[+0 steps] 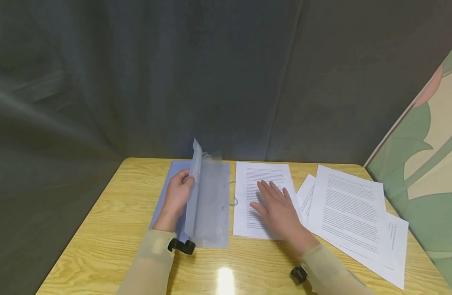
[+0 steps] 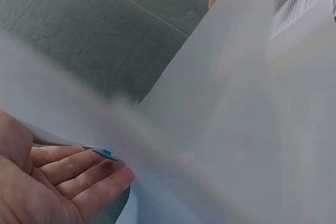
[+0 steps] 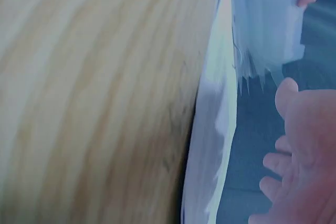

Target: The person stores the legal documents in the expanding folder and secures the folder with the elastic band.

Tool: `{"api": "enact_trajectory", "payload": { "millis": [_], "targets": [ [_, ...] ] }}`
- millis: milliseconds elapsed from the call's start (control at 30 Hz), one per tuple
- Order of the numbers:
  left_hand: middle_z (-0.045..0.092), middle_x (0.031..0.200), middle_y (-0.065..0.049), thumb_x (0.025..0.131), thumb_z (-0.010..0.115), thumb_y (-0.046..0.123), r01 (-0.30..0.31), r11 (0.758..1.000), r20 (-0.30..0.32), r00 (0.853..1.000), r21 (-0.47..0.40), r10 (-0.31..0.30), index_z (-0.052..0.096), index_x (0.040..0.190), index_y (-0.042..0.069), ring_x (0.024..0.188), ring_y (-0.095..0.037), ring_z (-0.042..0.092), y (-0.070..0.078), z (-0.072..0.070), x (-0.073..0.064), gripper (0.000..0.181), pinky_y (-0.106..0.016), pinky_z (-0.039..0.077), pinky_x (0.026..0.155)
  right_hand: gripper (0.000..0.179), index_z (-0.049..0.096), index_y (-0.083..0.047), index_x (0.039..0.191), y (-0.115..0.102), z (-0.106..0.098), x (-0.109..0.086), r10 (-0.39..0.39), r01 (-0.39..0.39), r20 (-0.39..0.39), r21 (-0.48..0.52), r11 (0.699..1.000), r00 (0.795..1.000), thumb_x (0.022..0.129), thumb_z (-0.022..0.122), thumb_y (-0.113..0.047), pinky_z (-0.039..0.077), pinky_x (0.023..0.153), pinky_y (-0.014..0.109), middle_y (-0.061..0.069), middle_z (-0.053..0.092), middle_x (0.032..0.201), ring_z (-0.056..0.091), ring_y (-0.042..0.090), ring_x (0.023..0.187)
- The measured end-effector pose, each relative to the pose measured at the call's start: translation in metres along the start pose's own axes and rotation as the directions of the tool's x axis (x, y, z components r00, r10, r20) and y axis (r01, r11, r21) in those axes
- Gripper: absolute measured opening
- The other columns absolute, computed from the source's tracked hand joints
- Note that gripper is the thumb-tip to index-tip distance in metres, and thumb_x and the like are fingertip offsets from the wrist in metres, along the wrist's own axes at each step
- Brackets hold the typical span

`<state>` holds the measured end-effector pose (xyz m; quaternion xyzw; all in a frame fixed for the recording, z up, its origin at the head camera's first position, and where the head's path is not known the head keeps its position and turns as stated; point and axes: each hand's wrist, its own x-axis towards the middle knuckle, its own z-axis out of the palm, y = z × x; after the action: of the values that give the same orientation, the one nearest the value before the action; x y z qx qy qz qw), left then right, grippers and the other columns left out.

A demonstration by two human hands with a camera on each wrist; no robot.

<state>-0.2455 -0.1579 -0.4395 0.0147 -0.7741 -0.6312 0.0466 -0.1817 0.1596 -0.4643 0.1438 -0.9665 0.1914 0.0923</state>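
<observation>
A blue plastic folder (image 1: 219,221) lies open on the table, with translucent sleeves inside. My left hand (image 1: 179,194) grips a raised bundle of its leaves (image 1: 193,200), which stands nearly upright. In the left wrist view, the fingers of the left hand (image 2: 79,177) lie along the blurred leaves, near a small bright blue piece (image 2: 105,154). My right hand (image 1: 279,211), fingers spread and palm down, is over a stack of printed sheets (image 1: 242,205). The right wrist view shows a gap between the right hand (image 3: 310,150) and the stack (image 3: 207,156).
Further printed sheets (image 1: 351,205) lie fanned out at the right of the wooden table (image 1: 111,213). A thin cord loop (image 1: 235,201) shows between folder and stack. Dark cloth (image 1: 211,82) hangs behind the table, and a patterned panel (image 1: 432,172) borders its right side.
</observation>
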Motion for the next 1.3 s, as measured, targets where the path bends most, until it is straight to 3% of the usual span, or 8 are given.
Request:
{"api": "enact_trajectory", "payload": {
  "millis": [167, 567, 1300],
  "targets": [
    [0.075, 0.126, -0.022, 0.108, 0.052, 0.011, -0.004, 1.000, -0.005, 1.000, 0.008, 0.004, 0.067, 0.143, -0.002, 0.108, -0.032, 0.068, -0.001, 0.001, 0.000, 0.040, -0.039, 0.051, 0.091, 0.077, 0.038, 0.001, 0.168, 0.010, -0.010, -0.003, 0.089, -0.089, -0.023, -0.006, 0.996, 0.996, 0.111, 0.065, -0.043, 0.016, 0.128, 0.070, 0.023, 0.038, 0.173, 0.029, 0.046, 0.162],
    [0.075, 0.128, -0.021, 0.108, 0.052, 0.013, 0.003, 1.000, -0.003, 1.000, 0.017, -0.002, 0.067, 0.144, -0.001, 0.110, -0.031, 0.067, 0.001, 0.001, -0.001, 0.041, -0.042, 0.050, 0.095, 0.087, 0.024, -0.002, 0.174, 0.039, -0.017, -0.003, 0.217, -0.217, 0.029, 0.003, 0.976, 0.976, 0.112, 0.060, -0.051, 0.010, 0.127, 0.072, 0.033, 0.019, 0.177, 0.013, 0.053, 0.164],
    [0.074, 0.130, -0.021, 0.110, 0.053, 0.013, 0.012, 1.000, 0.009, 1.000, 0.013, -0.012, 0.065, 0.147, -0.001, 0.115, -0.033, 0.065, -0.002, 0.002, -0.001, 0.041, -0.049, 0.049, 0.102, 0.090, 0.021, 0.005, 0.172, 0.063, -0.012, -0.001, 0.320, -0.327, 0.128, 0.036, 0.945, 0.939, 0.111, 0.063, -0.045, 0.010, 0.128, 0.069, 0.043, 0.013, 0.173, 0.009, 0.060, 0.161]
  ]
}}
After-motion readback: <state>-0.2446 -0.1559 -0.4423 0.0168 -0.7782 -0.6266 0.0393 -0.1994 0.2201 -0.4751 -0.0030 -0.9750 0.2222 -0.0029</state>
